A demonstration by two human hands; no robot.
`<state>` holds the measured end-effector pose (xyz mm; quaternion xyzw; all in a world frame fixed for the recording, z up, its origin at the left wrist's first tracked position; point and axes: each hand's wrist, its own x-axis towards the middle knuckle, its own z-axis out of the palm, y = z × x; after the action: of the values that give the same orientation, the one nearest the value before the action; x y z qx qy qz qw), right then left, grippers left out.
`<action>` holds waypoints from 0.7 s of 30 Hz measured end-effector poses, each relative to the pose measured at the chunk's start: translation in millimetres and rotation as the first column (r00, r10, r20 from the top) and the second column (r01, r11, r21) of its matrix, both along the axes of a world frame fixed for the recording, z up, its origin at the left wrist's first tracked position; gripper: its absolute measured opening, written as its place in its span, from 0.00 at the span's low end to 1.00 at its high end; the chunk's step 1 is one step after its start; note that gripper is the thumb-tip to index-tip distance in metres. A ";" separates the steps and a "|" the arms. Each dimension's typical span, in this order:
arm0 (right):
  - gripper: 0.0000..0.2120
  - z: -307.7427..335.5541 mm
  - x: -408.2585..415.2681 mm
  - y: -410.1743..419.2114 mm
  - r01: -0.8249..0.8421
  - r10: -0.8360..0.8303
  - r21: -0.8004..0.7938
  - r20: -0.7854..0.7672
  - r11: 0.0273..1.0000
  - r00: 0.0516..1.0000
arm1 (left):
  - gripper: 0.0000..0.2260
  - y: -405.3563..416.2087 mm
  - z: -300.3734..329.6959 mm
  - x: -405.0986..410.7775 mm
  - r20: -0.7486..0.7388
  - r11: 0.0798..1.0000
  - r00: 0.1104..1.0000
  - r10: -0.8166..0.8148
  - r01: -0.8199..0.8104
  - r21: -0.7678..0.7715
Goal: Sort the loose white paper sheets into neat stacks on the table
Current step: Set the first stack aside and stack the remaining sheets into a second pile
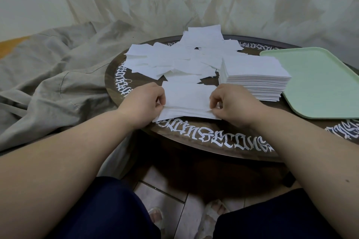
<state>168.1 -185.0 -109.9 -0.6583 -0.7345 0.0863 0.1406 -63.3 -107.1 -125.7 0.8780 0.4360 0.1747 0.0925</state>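
Note:
A small stack of white paper sheets (187, 101) lies at the near edge of the round dark table (213, 141). My left hand (144, 101) pinches its left end and my right hand (232, 103) pinches its right end, fingers curled at the edges. Behind it, loose white sheets (174, 58) lie scattered in an untidy heap across the table's middle and far side. A tall neat stack of sheets (254, 77) stands to the right of my right hand.
A pale green tray (326, 83) sits at the table's right, beside the tall stack. Beige cloth (48, 73) is bunched on the left and hangs behind the table. White lettering rings the tabletop. My knees and feet are below the table's edge.

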 end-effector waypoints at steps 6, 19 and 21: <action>0.04 6.6 0.8 -3.0 0.008 -0.011 -0.051 -0.067 0.999 0.998 | 0.05 -2.2 6.1 -4.1 0.073 0.999 0.997 0.019 -0.017 -0.037; 0.05 4.2 0.8 -2.3 0.010 -0.011 -0.102 -0.016 0.995 1.000 | 0.05 -4.6 6.7 -5.4 0.021 0.997 1.000 0.006 -0.004 -0.081; 0.05 4.0 1.1 -3.0 0.013 -0.015 -0.115 -0.019 0.993 1.000 | 0.05 -5.0 6.3 -5.5 0.006 0.996 1.000 0.014 -0.014 -0.085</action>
<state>169.2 -188.0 -105.9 -0.6694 -0.7223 0.1340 0.1101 -68.8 -112.1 -119.4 0.8696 0.4489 0.1596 0.1298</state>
